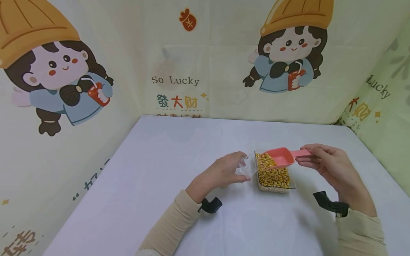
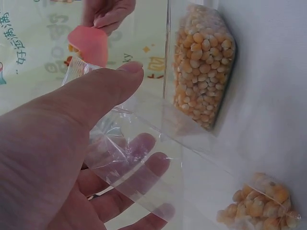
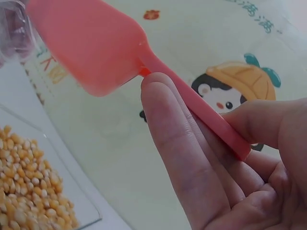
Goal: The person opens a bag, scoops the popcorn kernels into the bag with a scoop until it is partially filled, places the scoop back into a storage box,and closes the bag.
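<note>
A clear plastic bag (image 1: 248, 168) is held by my left hand (image 1: 224, 170), its mouth spread between thumb and fingers. In the left wrist view, corn kernels (image 2: 259, 206) sit in the bag's lower end. My right hand (image 1: 334, 163) grips the handle of a pink scoop (image 1: 284, 156) from the right. The scoop is tilted toward the bag mouth, above a clear rectangular container (image 1: 293, 185) of yellow corn kernels (image 1: 274, 177). A few kernels show at the scoop's front lip in the left wrist view.
The container stands on a white table (image 1: 179, 156), right of the bag. A printed cloth (image 1: 224, 64) with cartoon figures hangs behind and along the sides. Black wrist mounts (image 1: 211, 205) stick out from both forearms.
</note>
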Motion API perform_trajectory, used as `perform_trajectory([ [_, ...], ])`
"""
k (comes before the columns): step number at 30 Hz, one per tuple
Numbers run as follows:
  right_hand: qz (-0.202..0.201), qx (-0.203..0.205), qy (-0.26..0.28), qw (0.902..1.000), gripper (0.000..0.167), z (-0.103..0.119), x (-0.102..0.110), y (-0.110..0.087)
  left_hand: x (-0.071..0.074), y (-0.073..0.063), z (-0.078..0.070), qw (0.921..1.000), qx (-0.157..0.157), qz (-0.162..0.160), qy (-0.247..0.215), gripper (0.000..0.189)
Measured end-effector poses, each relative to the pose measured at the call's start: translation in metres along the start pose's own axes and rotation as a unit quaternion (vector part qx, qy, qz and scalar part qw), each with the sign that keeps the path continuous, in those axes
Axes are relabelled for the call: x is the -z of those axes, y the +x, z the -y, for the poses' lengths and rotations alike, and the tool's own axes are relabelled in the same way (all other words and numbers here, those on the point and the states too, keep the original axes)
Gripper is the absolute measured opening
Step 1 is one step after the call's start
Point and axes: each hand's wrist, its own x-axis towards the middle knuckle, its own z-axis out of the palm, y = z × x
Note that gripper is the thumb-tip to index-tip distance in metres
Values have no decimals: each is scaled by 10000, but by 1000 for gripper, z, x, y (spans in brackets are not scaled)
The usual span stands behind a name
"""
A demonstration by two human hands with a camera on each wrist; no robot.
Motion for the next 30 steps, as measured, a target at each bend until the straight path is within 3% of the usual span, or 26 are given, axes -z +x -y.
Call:
perform_trajectory([
  [6,115,140,-290,9994,20,1,-14,3,-1,0,0,10000,-52,-42,-9,69],
  [17,-93,187,-1079,9939,25,4,-27,2,-2,0,-4,9997,-154,-45,-174,69],
  [24,-327,195,-1917,9807,37,10,-35,-1,-2,0,-3,9996,-198,-53,-204,67],
  [30,-589,43,-2638,9628,52,13,-40,-5,-4,-1,-3,9995,-244,-156,-145,63],
])
